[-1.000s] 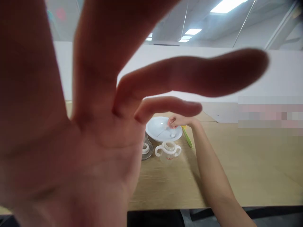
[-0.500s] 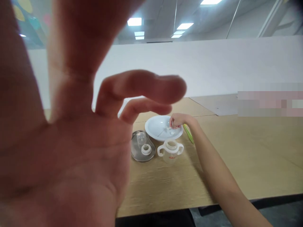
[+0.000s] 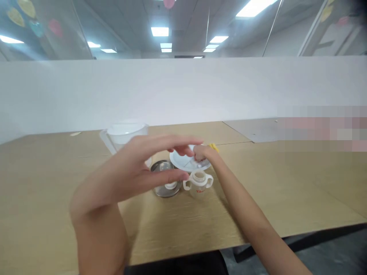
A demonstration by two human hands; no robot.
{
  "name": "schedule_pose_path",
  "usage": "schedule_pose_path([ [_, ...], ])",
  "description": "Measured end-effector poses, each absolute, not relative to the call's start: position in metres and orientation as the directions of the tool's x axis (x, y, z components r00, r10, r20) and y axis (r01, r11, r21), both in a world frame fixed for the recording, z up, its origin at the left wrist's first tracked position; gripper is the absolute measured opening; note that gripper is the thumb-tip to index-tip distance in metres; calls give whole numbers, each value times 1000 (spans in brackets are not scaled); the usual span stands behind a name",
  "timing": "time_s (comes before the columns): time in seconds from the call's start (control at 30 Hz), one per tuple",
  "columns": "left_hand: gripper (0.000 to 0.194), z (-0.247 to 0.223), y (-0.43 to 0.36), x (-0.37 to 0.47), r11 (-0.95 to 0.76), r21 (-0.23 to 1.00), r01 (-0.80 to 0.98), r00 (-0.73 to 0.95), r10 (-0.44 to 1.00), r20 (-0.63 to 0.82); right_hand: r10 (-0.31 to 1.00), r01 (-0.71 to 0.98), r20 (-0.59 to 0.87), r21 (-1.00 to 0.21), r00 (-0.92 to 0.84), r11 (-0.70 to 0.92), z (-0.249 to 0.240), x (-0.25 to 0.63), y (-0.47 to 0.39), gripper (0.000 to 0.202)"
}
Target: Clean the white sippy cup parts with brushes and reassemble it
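- The right hand (image 3: 202, 152) pinches a small white piece over the plate (image 3: 183, 161).
- The left hand (image 3: 143, 170), open and empty, hovers nearer the person, above the metal dish (image 3: 162, 189).
- The cup (image 3: 198, 182) stands on the desk (image 3: 286, 183) just before the plate.

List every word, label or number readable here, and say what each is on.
Two-handled cup: a small red mark on its front, too blurred to read.
Pixelated band at the right edge: nothing legible.
White plate, metal lid, clear jug: no visible text.

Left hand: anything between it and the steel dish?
Nothing visible. The left hand hovers open just in front of the steel dish, partly hiding its left rim. The bottle stands beside it, to the right.
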State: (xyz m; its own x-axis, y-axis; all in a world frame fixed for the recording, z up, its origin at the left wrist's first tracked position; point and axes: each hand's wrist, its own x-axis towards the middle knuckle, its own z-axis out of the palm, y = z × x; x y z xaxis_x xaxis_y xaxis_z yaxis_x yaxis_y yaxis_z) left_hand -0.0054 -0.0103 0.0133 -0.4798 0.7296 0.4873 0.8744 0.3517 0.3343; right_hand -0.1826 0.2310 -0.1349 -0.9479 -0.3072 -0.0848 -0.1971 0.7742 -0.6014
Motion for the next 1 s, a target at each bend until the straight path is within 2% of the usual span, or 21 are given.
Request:
schedule_pose_path([
  [0.07,29,11,-6,-21,518,269,812,-581,762,286,-389,-190,-214,-608,-896,771,-129,-180,224,15],
  [0.13,26,3,0,-33,657,208,725,-687,714,136,-535,-203,-261,-725,-804,658,-117,-173,221,15],
  [0.17,25,-1,4,-37,696,190,693,-718,690,93,-609,-211,-219,-805,-763,555,-108,-168,222,16],
  [0.23,24,-10,10,-42,726,172,666,-741,670,40,-664,-265,-17,-909,-747,322,-88,-152,226,16],
  [0.33,23,-23,15,-48,747,117,655,-747,663,-51,-560,-388,256,-913,-788,128,-58,-121,235,16],
  [0.4,24,-32,17,-55,768,53,638,-762,640,-101,-528,-414,321,-908,-787,64,-46,-103,237,20],
  [0.47,20,-42,18,-66,792,1,611,-784,605,-136,-572,-400,299,-915,-764,56,-40,-90,236,22],
  [0.57,9,-57,21,-85,817,-54,575,-810,558,-183,-675,-348,186,-931,-714,111,-40,-86,231,24],
  [0.73,14,-75,26,-102,809,-134,573,-810,533,-245,-753,-312,30,-920,-657,236,-45,-91,225,21],
  [0.93,28,-87,37,-102,822,-149,549,-824,503,-262,-675,-350,136,-917,-725,191,-39,-80,234,22],
  [1.0,28,-91,40,-103,821,-154,549,-826,507,-245,-662,-357,131,-908,-738,218,-36,-77,237,21],
])
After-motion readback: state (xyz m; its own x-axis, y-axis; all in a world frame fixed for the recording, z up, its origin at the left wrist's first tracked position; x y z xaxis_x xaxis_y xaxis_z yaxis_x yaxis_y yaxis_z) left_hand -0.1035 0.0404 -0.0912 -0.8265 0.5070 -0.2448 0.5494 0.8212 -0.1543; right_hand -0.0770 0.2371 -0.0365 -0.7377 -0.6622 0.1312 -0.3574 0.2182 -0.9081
